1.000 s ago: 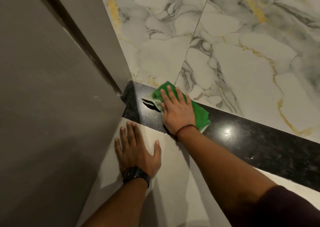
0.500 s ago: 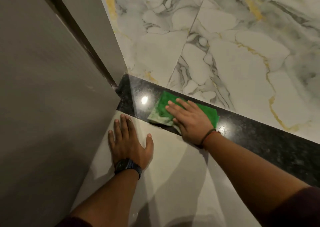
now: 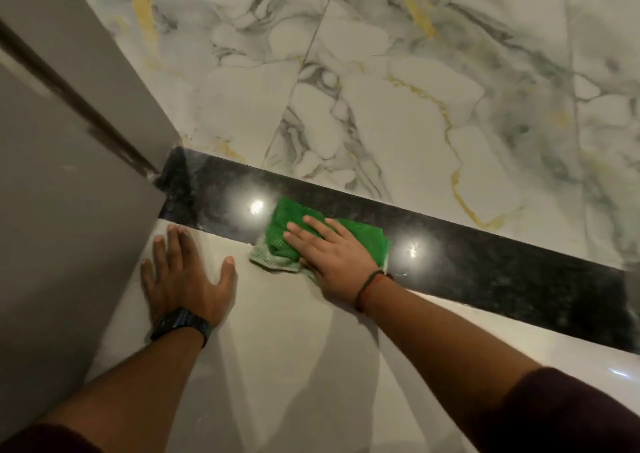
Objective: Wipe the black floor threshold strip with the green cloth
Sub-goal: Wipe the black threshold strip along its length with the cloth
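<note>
Green cloth (image 3: 363, 236) looks soft, light and floppy, bunched at its near-left edge, so I'd guess it works best pinned under a flat palm rather than pinched at a corner. It lies on the black strip (image 3: 485, 258), near edge spilling onto the plain near tile (image 3: 294, 366). Right hand (image 3: 332, 262) is flat and open on top, pressing it down. Left hand (image 3: 187, 276) is spread open on the tile by the wall (image 3: 69, 244), holding nothing. Count: one cloth, one strip, two hands.
</note>
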A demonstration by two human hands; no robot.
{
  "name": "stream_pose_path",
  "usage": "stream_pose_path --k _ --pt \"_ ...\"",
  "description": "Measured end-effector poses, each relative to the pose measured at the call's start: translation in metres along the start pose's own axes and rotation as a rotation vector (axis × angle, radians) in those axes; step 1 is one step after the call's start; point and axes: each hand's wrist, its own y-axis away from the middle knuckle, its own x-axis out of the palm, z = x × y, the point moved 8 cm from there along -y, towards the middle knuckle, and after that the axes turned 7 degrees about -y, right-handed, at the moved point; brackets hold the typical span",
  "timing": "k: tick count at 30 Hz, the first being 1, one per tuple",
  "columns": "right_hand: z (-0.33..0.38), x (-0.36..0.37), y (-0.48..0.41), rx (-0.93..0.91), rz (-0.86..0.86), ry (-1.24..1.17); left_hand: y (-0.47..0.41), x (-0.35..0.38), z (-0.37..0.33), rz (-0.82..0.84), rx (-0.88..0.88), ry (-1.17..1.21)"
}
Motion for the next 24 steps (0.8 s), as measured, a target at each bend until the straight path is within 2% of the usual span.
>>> stream_pose_path --k 2,6,8,10,14,17,21,24 --pt "-0.035 -0.018 0.039 0.042 -0.017 0.034 -0.001 0.0 -0.001 0.005 0.013 -0.006" --pt "-0.128 -0.072 0.121 0.437 -0.215 0.03 0.007 -0.002 -0.005 -0.007 0.017 -0.01" --pt "-0.14 -0.08 0.141 0.574 -0.308 0.032 0.021 -0.002 -0.018 0.009 0.005 -0.002" --pt "-0.128 -0.07 0.147 0.577 -0.311 0.037 0.045 0.003 -0.054 0.045 0.043 -0.003" --pt "-0.099 -0.048 0.181 0.353 -0.153 0.05 0.11 0.01 -0.155 0.098 0.27 0.016" --pt "-0.12 -0.061 0.236 0.311 -0.119 0.096 0.126 0.014 -0.173 0.087 0.306 -0.001" --pt "-0.177 -0.102 0.32 0.613 -0.297 0.069 0.124 0.015 -0.172 0.06 0.325 -0.029" --pt "-0.187 -0.108 0.333 0.84 -0.415 0.024 0.123 0.016 -0.174 0.059 0.312 -0.042"
